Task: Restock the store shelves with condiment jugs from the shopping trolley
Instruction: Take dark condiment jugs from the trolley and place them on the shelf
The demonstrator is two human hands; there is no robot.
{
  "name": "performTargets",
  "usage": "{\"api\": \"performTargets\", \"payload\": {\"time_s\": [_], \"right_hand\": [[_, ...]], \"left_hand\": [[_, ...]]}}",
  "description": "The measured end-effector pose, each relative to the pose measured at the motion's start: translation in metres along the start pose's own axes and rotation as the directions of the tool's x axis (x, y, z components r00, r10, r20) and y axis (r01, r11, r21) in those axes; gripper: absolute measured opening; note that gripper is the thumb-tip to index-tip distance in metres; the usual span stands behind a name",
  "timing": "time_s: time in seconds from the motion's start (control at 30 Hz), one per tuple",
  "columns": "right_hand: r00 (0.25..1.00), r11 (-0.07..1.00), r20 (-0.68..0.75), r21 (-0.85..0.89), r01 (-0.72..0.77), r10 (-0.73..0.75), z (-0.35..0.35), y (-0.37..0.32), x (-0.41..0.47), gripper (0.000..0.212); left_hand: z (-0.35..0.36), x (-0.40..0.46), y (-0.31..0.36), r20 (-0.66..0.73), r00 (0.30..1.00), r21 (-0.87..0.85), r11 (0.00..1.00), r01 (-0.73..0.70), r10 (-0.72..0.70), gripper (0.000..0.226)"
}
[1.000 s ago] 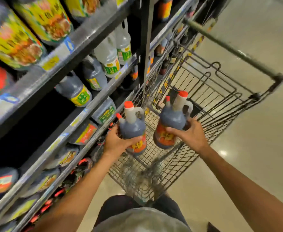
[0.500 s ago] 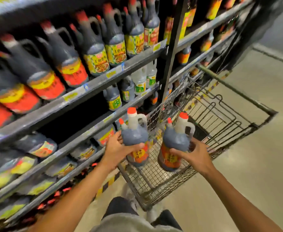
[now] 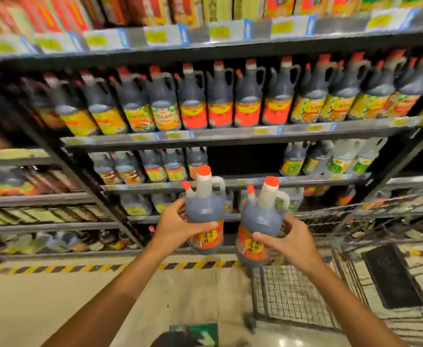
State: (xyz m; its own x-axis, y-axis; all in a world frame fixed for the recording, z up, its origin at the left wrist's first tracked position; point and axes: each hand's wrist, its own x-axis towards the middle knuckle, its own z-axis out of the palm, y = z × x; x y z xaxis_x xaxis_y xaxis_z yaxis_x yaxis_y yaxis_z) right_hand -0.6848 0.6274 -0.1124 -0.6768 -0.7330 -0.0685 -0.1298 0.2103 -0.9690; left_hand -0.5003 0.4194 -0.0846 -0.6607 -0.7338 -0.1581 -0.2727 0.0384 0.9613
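Observation:
I hold two dark condiment jugs with orange caps and red-yellow labels, upright in front of the shelves. My left hand [image 3: 177,227] grips the left jug [image 3: 205,209] by its body. My right hand [image 3: 289,242] grips the right jug [image 3: 261,221] low on its label. Both jugs hang level with the lower shelves, left of the wire trolley [image 3: 305,296]. The shelf [image 3: 245,181] straight behind the jugs has a dark gap [image 3: 245,159] between rows of jugs.
Rows of similar jugs [image 3: 220,101] fill the shelf above, with boxed goods on the top shelf [image 3: 205,43]. Yellow-black hazard tape [image 3: 80,267] marks the floor at the shelf base. The trolley stands at my right, close to the shelving.
I have turned left from the trolley toward the shelves. Both jugs have come out over the trolley's edge and now face the shelf front, still held in the same hands.

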Motion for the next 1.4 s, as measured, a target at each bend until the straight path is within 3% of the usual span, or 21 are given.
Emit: {"api": "performTargets", "payload": {"time_s": [0.27, 0.53, 0.77, 1.0, 1.17, 1.33, 1.4], "right_hand": [[0.943, 0.987, 0.306, -0.043, 0.153, -0.132, 0.144, -0.065, 0.019, 0.053], [0.837, 0.965, 0.504, -0.028, 0.26, -0.211, 0.337, -0.126, -0.001, 0.047], [0.728, 0.939, 0.629, 0.009, 0.343, -0.272, 0.478, -0.166, -0.021, 0.059], [0.68, 0.93, 0.679, 0.01, 0.367, -0.276, 0.559, -0.189, -0.005, 0.059], [0.689, 0.932, 0.669, 0.015, 0.361, -0.278, 0.606, -0.199, 0.032, 0.055], [0.721, 0.926, 0.619, 0.026, 0.377, -0.311, 0.65, -0.211, 0.097, 0.053], [0.723, 0.923, 0.618, 0.014, 0.383, -0.31, 0.664, -0.222, 0.116, 0.06]], "left_hand": [[-0.161, -0.07, -0.028, -0.357, 0.934, -0.086, 0.996, -0.01, -0.022, 0.067], [-0.338, -0.166, -0.08, -0.557, 0.829, -0.116, 0.993, -0.02, -0.048, 0.062], [-0.458, -0.221, -0.113, -0.686, 0.726, -0.119, 0.992, -0.032, -0.059, 0.062], [-0.528, -0.226, -0.131, -0.729, 0.682, -0.137, 0.989, -0.048, -0.068, 0.066], [-0.573, -0.179, -0.136, -0.692, 0.72, -0.105, 0.993, -0.048, -0.038, 0.062], [-0.626, -0.097, -0.128, -0.648, 0.761, -0.06, 0.997, -0.051, -0.001, 0.086], [-0.642, -0.072, -0.122, -0.625, 0.781, -0.051, 0.998, -0.04, -0.001, 0.085]]}}
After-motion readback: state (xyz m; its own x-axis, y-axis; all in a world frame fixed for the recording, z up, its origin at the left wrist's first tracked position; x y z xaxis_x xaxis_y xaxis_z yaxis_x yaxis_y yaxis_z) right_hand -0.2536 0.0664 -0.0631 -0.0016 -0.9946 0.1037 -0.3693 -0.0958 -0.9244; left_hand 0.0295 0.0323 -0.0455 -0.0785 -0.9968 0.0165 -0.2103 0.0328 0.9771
